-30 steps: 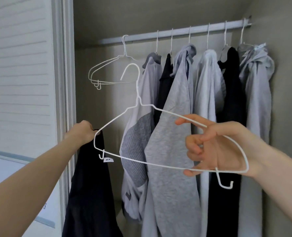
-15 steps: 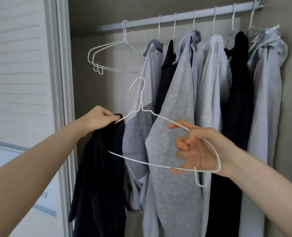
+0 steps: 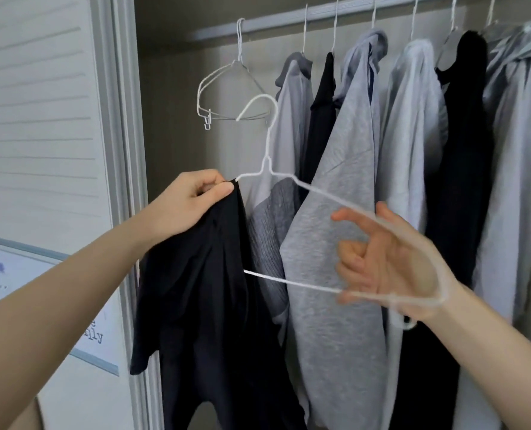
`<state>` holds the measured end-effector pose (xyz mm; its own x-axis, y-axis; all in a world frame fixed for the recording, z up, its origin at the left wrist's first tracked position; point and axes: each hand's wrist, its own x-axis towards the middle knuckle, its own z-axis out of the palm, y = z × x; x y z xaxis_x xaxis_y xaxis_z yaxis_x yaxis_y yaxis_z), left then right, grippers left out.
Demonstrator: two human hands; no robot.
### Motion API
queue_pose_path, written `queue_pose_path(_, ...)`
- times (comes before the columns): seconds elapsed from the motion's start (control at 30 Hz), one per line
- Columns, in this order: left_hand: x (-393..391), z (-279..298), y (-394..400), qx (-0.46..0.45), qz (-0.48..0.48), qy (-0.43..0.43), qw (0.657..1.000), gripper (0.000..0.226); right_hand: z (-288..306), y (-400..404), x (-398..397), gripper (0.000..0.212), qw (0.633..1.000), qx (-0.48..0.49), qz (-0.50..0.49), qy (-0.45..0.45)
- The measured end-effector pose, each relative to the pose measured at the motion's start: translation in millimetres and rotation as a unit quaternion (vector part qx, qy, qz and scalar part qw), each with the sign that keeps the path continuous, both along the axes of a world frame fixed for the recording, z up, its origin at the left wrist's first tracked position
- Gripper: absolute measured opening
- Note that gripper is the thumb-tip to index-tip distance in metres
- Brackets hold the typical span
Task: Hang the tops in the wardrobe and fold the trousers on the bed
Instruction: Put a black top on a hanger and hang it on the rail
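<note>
Head view: the white wire hanger [image 3: 292,181] is the landmark, held out in front of the wardrobe rail [image 3: 320,15]. The black top [image 3: 208,290] hangs at the hanger's left end, its upper edge bunched at the left shoulder of the wire, the rest drooping straight down below it. The left hand [image 3: 189,203] pinches that upper edge, thumb and fingers curled on the cloth right where the wire enters. The right hand [image 3: 388,268], blurred, is at the hanger's right end with its fingers curled loosely about the wire loop, so it holds the hanger. Behind the hanger hang grey and black tops [image 3: 335,212], and above its hook are empty hangers [image 3: 227,91] on the rail.

The top looks soft, light and limp: it will sag and slide off thin wire, so take it by the neck or shoulder seam. The hanger seems light and springy; the stiffest hold is probably near the twisted neck below the hook
</note>
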<state>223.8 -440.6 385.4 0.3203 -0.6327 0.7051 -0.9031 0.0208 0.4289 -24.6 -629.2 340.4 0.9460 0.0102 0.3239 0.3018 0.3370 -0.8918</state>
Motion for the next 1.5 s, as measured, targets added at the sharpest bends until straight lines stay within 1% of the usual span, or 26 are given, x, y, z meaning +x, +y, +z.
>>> queue_pose_path(0.07,-9.7,-1.5,-2.7,-0.039,-0.008,0.024,0.999,0.028,0.8,5.1,8.2,0.055,0.998,0.034,-0.059,-0.004)
queue_pose_path(0.13,-17.1,-2.1,-9.0,-0.07,-0.025,0.045,0.996,0.02,-2.9,13.0,18.2,0.055,0.995,0.07,-0.077,-0.004)
queue_pose_path(0.2,-22.7,-0.8,-14.1,-0.092,-0.034,0.076,0.992,0.017,-11.0,23.5,27.8,0.051,0.995,0.079,-0.063,0.014)
queue_pose_path(0.27,-27.4,1.1,-15.7,-0.115,-0.046,0.093,0.988,0.017,-20.6,32.1,33.3,0.045,0.997,0.06,-0.044,0.018)
queue_pose_path(0.33,-31.9,3.5,-15.6,-0.124,-0.055,0.1,0.986,0.018,-27.3,39.0,35.5,0.05,0.999,0.025,-0.032,-0.006)
queue_pose_path(0.4,-35.9,5.6,-15.1,-0.121,-0.058,0.107,0.985,0.019,-31.0,45.7,37.5,0.046,0.999,0.0,-0.04,-0.003)
queue_pose_path(0.47,-37.5,6.3,-13.4,-0.115,-0.054,0.098,0.987,0.02,-35.7,54.3,41.0,0.039,0.997,-0.05,-0.055,0.004)
queue_pose_path(0.5,-38.2,6.1,-12.0,-0.11,-0.048,0.086,0.989,0.02,-37.6,59.7,41.5,0.037,0.992,-0.101,-0.079,-0.002)
queue_pose_path(0.6,-43.6,5.9,-6.9,-0.096,-0.025,0.053,0.994,0.021,-41.6,73.1,44.0,0.036,0.946,-0.267,-0.179,-0.03)
queue_pose_path(0.67,-46.9,4.2,-3.3,-0.099,-0.012,0.048,0.994,0.021,-44.9,80.1,46.2,0.033,0.93,-0.311,-0.19,-0.037)
queue_pose_path(0.73,-49.4,3.0,0.6,-0.104,0.002,0.05,0.993,0.022,-49.0,87.3,48.1,0.033,0.922,-0.346,-0.174,-0.014)
queue_pose_path(0.77,-50.0,2.8,2.5,-0.107,0.005,0.055,0.993,0.022,-51.1,91.2,48.5,0.035,0.906,-0.388,-0.166,0.003)
queue_pose_path(0.83,-50.7,3.1,6.5,-0.112,0.01,0.069,0.991,0.022,-59.9,95.3,50.3,0.042,0.845,-0.502,-0.183,0.012)
queue_pose_path(0.87,-50.4,3.9,8.4,-0.116,0.015,0.074,0.99,0.022,-65.3,96.8,51.4,0.043,0.814,-0.541,-0.212,-0.004)
queue_pose_path(0.93,-49.6,6.0,13.6,-0.124,0.031,0.084,0.988,0.023,-73.8,101.0,51.9,0.041,0.76,-0.575,-0.296,-0.062)
queue_pose_path(1.0,-48.9,7.3,18.6,-0.135,0.042,0.097,0.985,0.024,-80.7,105.0,53.1,0.035,0.699,-0.591,-0.375,-0.144)
queue_pose_path(1.07,-48.0,7.4,22.4,-0.14,0.044,0.11,0.983,0.023,-86.4,107.2,55.8,0.032,0.646,-0.616,-0.405,-0.199)
queue_pose_path(1.1,-47.8,7.0,23.9,-0.139,0.045,0.115,0.983,0.023,-88.5,108.0,57.8,0.037,0.626,-0.635,-0.404,-0.202)
queue_pose_path(1.13,-47.8,6.1,25.4,-0.135,0.045,0.117,0.983,0.023,-90.2,108.9,60.1,0.043,0.617,-0.652,-0.396,-0.192)
queue_pose_path(1.17,-47.8,4.8,26.6,-0.131,0.045,0.119,0.983,0.022,-91.1,109.0,62.9,0.048,0.623,-0.655,-0.39,-0.176)
queue_pose_path(1.2,-47.8,3.3,27.5,-0.128,0.046,0.12,0.983,0.022,-90.7,109.7,65.0,0.05,0.647,-0.635,-0.391,-0.158)
queue_pose_path(1.27,-48.0,0.1,28.9,-0.121,0.047,0.124,0.984,0.023,-87.6,110.3,70.2,0.046,0.721,-0.531,-0.426,-0.129)
queue_pose_path(1.3,-48.0,-1.0,29.6,-0.118,0.049,0.126,0.984,0.024,-84.8,110.2,74.0,0.042,0.745,-0.476,-0.45,-0.128)
queue_pose_path(1.37,-48.3,-3.2,30.2,-0.114,0.054,0.132,0.983,0.025,-79.3,111.0,80.5,0.039,0.758,-0.437,-0.466,-0.13)
queue_pose_path(1.43,-48.5,-4.9,30.0,-0.104,0.059,0.143,0.982,0.026,-74.2,114.8,84.2,0.045,0.754,-0.452,-0.462,-0.12)
queue_pose_path(1.5,-48.5,-7.8,29.3,-0.083,0.059,0.162,0.981,0.028,-70.4,115.6,88.5,0.046,0.77,-0.443,-0.449,-0.093)
